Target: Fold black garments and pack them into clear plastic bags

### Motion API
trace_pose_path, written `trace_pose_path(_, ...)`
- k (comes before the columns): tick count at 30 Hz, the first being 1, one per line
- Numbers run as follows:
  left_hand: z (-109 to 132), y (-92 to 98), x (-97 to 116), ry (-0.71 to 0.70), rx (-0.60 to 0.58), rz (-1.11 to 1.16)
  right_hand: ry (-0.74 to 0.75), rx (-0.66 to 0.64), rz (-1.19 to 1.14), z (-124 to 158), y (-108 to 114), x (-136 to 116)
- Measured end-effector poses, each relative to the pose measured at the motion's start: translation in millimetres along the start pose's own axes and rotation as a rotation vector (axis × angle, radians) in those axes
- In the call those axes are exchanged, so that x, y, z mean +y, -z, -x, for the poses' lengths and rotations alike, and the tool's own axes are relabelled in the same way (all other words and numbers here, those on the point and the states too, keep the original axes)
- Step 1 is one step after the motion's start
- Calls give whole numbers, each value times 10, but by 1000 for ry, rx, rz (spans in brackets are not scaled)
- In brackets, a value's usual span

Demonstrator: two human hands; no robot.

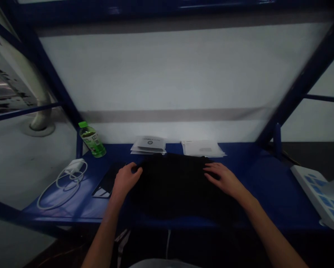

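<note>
A black piece of cloth [178, 186], apparently a garment, lies spread on the blue table in front of me. Its folds and exact shape are lost in the dark. My left hand [126, 178] is at its left edge, thumb and forefinger apart in a curve, fingertips touching or just over the fabric. On the upper right part of the cloth rests my right hand [222, 178], its fingers stretched and spread. A dark glossy tablet or phone [104, 188] lies beside and partly behind my left hand.
Along the back edge sit several plastic packets [150, 143] and a second pile of white packets [202, 148]. At left stand a green-capped drink bottle [92, 139] and a white charger with cable [75, 165]. A white device with blue panels [320, 193] is at right. Blue frame bars [298, 85] surround the table [273, 193].
</note>
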State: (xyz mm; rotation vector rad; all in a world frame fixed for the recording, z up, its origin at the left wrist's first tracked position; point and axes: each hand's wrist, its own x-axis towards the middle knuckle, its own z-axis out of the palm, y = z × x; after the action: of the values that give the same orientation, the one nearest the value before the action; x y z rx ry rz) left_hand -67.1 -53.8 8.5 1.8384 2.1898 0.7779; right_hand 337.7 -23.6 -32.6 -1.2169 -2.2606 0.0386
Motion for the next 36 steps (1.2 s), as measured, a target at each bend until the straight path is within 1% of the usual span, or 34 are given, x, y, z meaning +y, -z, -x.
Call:
trace_pose_path(2,2,-46,-152,0,-85,-39,-1,-7,-5,2,-4,10)
trace_pose_path(3,2,-66,-198,-12,-99,-35,-3,-8,-8,4,-6,13)
trace_pose_path(5,2,-84,-217,-60,-61,-20,-11,-4,-13,8,-9,15)
trace_pose_path(8,15,-44,-69,-206,101,-9,-17,9,-14,16,-13,9)
trace_pose_path(10,40,6,100,-350,164,51,-20,19,-10,20,-14,3)
trace_pose_path(11,55,28,186,-423,154,90,-21,24,-9,21,-13,-2)
trace_pose_path(12,68,43,265,-488,118,122,-21,31,-9,22,-11,-9)
trace_pose_path(15,72,34,421,-612,-40,113,-21,84,-14,23,12,-52)
trace_pose_path(18,22,-37,440,-629,-129,26,-24,148,-30,37,63,-137)
trace_pose_path(20,-17,-93,404,-616,-171,-16,-24,143,-15,58,97,-204)
trace_pose_path(22,-43,-140,356,-611,-197,-28,-35,109,26,88,118,-261)
trace_pose_path(25,-50,-181,299,-608,-186,1,-67,52,70,148,116,-312)
trace_pose_path(29,-41,-176,285,-581,-158,67,-100,-16,74,250,107,-335)
trace_pose_path(34,-56,-146,318,-569,-158,112,-144,-74,4,323,178,-353)
trace_pose_path(36,-62,-128,336,-584,-140,118,-136,-85,-32,313,221,-346)
